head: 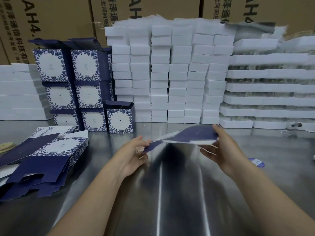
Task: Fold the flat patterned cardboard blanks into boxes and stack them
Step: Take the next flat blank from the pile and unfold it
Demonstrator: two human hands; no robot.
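A flat dark-blue cardboard blank hangs almost level above the steel table, seen nearly edge-on. My left hand pinches its left flap. My right hand grips its right end, thumb on top and fingers underneath. A pile of flat blue-and-white patterned blanks lies on the table at the left. Behind it, folded boxes with a floral pattern stand stacked three high, and one more box stands alone beside them.
White foam blocks are stacked in tall columns at the back centre, with more foam trays at the right and foam sheets at the left. Brown shipping cartons form the rear wall. A small blue-and-white round thing lies at the right.
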